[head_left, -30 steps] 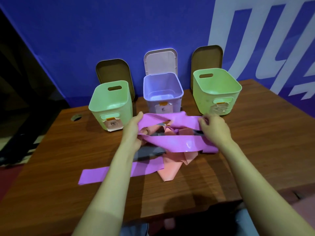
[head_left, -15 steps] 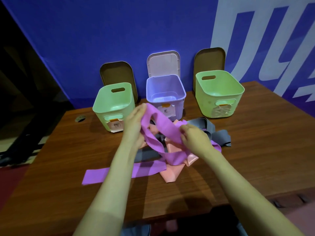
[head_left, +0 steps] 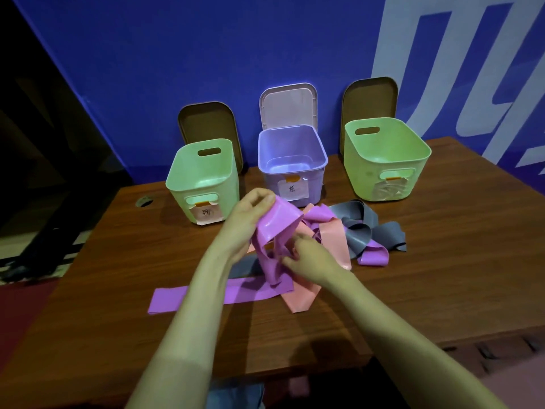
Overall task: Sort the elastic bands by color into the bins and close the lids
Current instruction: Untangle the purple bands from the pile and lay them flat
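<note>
Pinched between the thumb and fingers of the left hand, the upper end of a purple band stood lifted above the pile. The right hand curled its fingers round the same band lower down, close to the left wrist. Both hands held it just in front of the bins.

At the far left of the wooden table a round cable hole showed. Next stood the left green bin, open, with a paper label on its front and its brown lid upright behind it against the blue wall. A flat purple strip lay on the table, passing under the left forearm.

In the middle stood the purple bin, open and labelled, its pale pink lid propped behind. Pink bands lay tangled beneath and right of the hands, touching grey bands and a purple loop. Furthest right stood the right green bin, open, with a second brown lid upright behind it.
</note>
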A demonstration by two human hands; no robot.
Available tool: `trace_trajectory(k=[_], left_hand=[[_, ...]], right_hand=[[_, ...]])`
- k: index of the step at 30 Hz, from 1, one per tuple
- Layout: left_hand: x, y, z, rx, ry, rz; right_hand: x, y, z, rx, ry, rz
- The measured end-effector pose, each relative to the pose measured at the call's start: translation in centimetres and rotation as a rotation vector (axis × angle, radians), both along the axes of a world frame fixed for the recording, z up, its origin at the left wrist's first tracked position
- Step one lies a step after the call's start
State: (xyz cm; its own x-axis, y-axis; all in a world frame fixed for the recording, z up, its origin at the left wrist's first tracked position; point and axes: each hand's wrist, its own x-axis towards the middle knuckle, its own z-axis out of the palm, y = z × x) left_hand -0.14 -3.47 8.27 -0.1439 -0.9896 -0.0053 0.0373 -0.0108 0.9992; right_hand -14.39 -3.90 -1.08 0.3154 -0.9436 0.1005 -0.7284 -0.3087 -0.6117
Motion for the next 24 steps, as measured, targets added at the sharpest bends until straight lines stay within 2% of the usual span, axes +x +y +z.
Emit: trace_trajectory(k=[4,7,10,13,14,17,19,21,24], left_hand=[[1.1,0.1,0.4,-0.005,0.169,0.078],[1.9,0.2,0.4,0.036,0.276,0.096],[2.2,0.4,-0.1,0.063,0.188,0.009],[2.2,0.4,-0.2,0.036,0.123,0.001],[2.3,0.4,-0.3,0.021,0.107,0.02],[3.4,0.0,-0.5,-0.015,0.023,0.153],[4.5,-0.4,-0.9,-0.044,-0.051,0.302],[5.8,-0.4,-1.3,-0.083,-0.161,0.387],[7.8,0.0,-2.2,-0.075,-0.346,0.279]], right_hand=[[0.1,-0.1,-1.7,0.017,0.103,-0.012],[-0.2,0.0,-2.4,0.037,0.043,-0.079],[0.2,0.4,-1.8,0.011,-0.225,0.048],[1.1,1.1,-0.6,0.262,-0.516,0.146],[1.3,0.9,-0.7,0.309,-0.551,0.096],[0.9,-0.1,-1.0,0.176,-0.38,-0.118],[-0.1,-0.8,-0.4,0.184,-0.387,-0.218],[-1.2,-1.4,0.7,0.295,-0.574,-0.23],[-2.9,-1.8,2.8,0.493,-0.947,-0.122]])
